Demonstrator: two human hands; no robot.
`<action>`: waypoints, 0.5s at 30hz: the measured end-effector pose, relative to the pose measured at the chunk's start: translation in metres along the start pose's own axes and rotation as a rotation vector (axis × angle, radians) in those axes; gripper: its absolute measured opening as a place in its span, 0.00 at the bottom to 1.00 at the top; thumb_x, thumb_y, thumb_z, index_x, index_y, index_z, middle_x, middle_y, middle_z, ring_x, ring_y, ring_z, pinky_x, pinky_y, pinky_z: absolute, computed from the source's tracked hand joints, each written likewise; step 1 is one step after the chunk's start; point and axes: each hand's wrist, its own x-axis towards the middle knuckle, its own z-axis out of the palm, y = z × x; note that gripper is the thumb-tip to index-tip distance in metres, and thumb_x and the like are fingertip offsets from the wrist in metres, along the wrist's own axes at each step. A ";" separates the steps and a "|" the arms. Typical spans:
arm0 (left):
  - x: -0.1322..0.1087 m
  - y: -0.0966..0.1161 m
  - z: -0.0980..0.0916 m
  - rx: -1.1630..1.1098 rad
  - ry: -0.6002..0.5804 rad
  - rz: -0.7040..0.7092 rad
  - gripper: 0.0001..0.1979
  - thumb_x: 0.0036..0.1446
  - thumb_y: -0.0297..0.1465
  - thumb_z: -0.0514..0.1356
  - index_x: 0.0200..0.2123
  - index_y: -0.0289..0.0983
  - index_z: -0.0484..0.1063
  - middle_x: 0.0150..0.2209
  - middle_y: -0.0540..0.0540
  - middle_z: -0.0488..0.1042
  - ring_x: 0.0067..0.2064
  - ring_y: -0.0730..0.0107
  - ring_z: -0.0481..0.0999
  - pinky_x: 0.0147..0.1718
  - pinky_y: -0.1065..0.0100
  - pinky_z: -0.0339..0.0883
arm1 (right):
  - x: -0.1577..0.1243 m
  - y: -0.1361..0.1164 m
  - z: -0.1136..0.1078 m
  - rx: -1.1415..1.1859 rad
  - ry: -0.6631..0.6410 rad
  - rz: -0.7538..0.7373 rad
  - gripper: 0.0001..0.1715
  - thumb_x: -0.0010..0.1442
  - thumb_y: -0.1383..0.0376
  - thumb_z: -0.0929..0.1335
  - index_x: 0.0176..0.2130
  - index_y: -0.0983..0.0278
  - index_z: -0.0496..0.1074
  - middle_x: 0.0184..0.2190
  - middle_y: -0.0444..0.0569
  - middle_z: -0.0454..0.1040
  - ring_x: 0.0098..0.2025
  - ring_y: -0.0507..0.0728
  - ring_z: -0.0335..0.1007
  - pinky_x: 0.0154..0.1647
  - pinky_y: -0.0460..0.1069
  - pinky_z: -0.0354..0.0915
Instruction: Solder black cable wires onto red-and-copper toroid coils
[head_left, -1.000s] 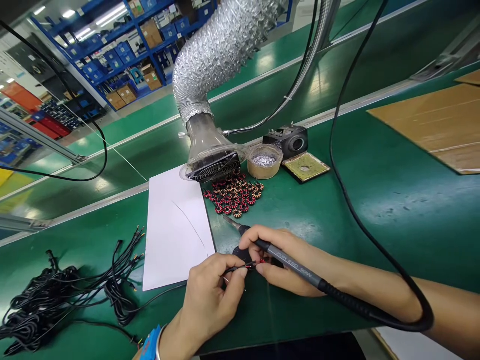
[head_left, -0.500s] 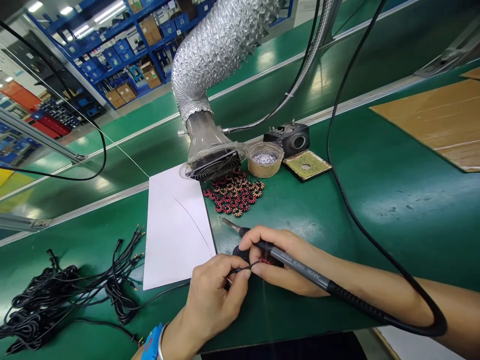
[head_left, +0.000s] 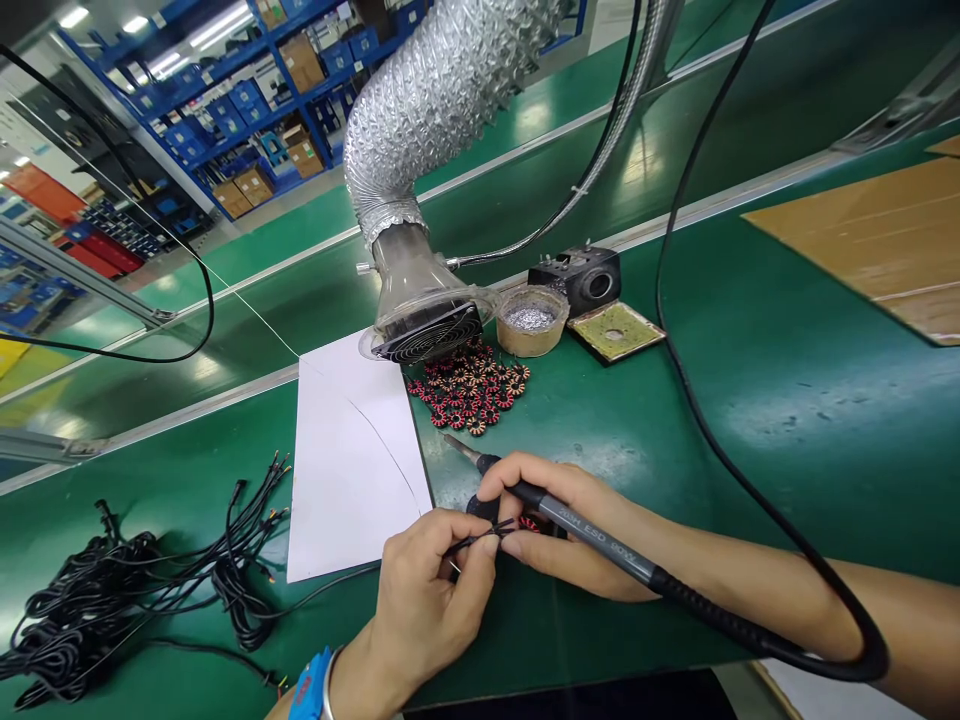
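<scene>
My left hand pinches the bare end of a thin black wire between thumb and forefinger. My right hand holds a black soldering iron like a pen, its tip pointing up and left, and its fingertips also press a small red-wound coil against the wire end. Both hands meet low on the green bench, just right of a white sheet of paper. A heap of several red and copper coils lies a little beyond the iron's tip.
A silver fume-extraction hose with a clear hood and fan hangs over the coils. A tin of solder dross, a black iron stand and a yellow sponge pad sit behind. A bundle of black cables lies left; cardboard right.
The hands have barely shifted; my left fingers have nudged the wire end slightly against the coil, and the iron's cord loop has moved a little at the right.
</scene>
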 end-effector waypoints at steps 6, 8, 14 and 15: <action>0.000 -0.001 -0.002 -0.016 -0.048 0.003 0.04 0.59 0.27 0.59 0.36 0.37 0.74 0.26 0.50 0.74 0.22 0.78 0.68 0.22 0.76 0.61 | -0.003 0.004 -0.002 -0.153 0.042 -0.122 0.14 0.60 0.69 0.65 0.47 0.60 0.63 0.33 0.42 0.72 0.29 0.49 0.67 0.32 0.44 0.63; 0.001 -0.001 -0.003 -0.010 -0.079 0.022 0.04 0.59 0.27 0.59 0.37 0.37 0.74 0.28 0.49 0.76 0.25 0.77 0.71 0.23 0.76 0.63 | -0.004 0.005 -0.002 -0.240 0.046 -0.180 0.12 0.61 0.69 0.65 0.46 0.60 0.64 0.31 0.42 0.72 0.29 0.49 0.67 0.32 0.44 0.63; 0.005 -0.001 -0.005 0.033 -0.083 0.086 0.05 0.60 0.27 0.59 0.38 0.37 0.75 0.30 0.48 0.78 0.27 0.75 0.75 0.26 0.75 0.66 | -0.007 0.004 -0.001 -0.306 0.039 -0.234 0.16 0.59 0.70 0.65 0.48 0.61 0.64 0.32 0.43 0.71 0.28 0.49 0.67 0.30 0.43 0.64; 0.005 -0.001 -0.005 0.035 -0.073 0.079 0.05 0.60 0.27 0.59 0.38 0.37 0.75 0.30 0.48 0.78 0.27 0.75 0.74 0.26 0.75 0.66 | -0.007 0.004 -0.002 -0.310 0.039 -0.252 0.20 0.57 0.72 0.66 0.49 0.61 0.63 0.34 0.44 0.71 0.29 0.49 0.68 0.31 0.43 0.65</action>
